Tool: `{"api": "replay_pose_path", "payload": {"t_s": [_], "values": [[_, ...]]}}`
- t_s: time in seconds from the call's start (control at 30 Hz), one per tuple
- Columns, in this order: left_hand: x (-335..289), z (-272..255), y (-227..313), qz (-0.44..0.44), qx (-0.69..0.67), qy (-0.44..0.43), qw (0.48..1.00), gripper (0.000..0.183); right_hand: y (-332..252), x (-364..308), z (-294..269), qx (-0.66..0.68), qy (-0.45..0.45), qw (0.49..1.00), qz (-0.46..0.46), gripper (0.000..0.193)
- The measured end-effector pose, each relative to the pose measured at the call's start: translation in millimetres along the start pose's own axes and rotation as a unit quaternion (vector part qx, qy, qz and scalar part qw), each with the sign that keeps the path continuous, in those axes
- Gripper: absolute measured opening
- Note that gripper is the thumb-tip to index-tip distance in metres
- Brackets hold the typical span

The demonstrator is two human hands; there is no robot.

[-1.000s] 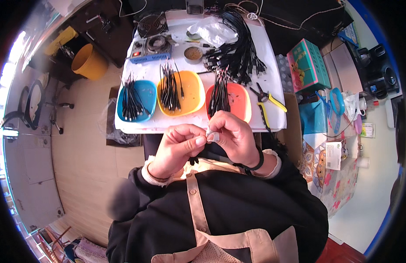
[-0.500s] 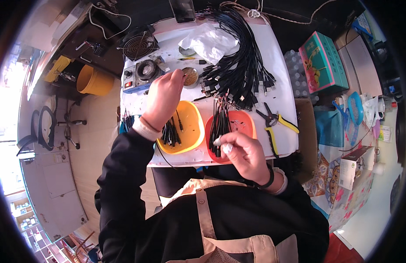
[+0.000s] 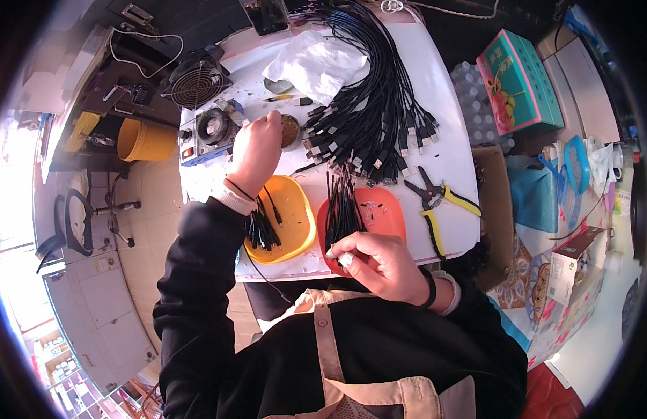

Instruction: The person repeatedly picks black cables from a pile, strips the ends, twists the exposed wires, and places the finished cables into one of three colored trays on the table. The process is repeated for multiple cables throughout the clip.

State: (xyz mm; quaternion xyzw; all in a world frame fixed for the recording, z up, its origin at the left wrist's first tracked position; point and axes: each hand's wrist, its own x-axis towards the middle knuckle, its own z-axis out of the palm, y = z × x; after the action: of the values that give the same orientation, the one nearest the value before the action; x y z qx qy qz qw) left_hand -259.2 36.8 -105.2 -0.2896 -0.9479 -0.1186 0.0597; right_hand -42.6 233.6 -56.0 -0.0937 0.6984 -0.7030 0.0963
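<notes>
My left hand [image 3: 257,150]: curled beside the round tin [image 3: 298,134]; cannot tell what it grips. My right hand [image 3: 380,264]: fingers bent at the red bowl [image 3: 386,218], hold unclear. Black cables [image 3: 343,206] lie inside; yellow-handled pliers [image 3: 435,198] rightward.

In front of you, the rounded-square yellow bowl [image 3: 295,223] on the left and the rounded-square red-orange bowl [image 3: 387,220] on the right look like smooth, softly glossy plastic. The thin black cables [image 3: 343,209] in the right bowl have satin, rubbery sheaths. Beyond, the thick black cable bundle [image 3: 395,84] ends in shiny metal plugs. At right, your yellow-and-black pliers [image 3: 434,202] join dark metal to smooth plastic-looking handles. The far crumpled white sheet [image 3: 320,66] is thin and wrinkled, plastic or paper unclear. Your black sleeve [image 3: 197,279] is matt cloth.
</notes>
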Motion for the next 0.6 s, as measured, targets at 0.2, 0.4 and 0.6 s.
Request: {"api": "replay_pose_path", "payload": {"t_s": [0.2, 0.4, 0.6], "values": [[-4, -12, 7, -0.019, -0.014, -0.006, 1.0, 0.014, 2, -3, 0, -0.028, -0.021, 0.999, 0.001, 0.016], [-36, -57, -9, -0.029, -0.109, 0.098, 0.989, 0.005, 2, -9, 9, -0.046, -0.042, 0.998, 0.002, 0.019], [-42, -79, -68, -0.051, -0.029, 0.106, 0.993, 0.005, 1, -10, 19, -0.052, -0.062, 0.997, 0.02, 0.013]]}}
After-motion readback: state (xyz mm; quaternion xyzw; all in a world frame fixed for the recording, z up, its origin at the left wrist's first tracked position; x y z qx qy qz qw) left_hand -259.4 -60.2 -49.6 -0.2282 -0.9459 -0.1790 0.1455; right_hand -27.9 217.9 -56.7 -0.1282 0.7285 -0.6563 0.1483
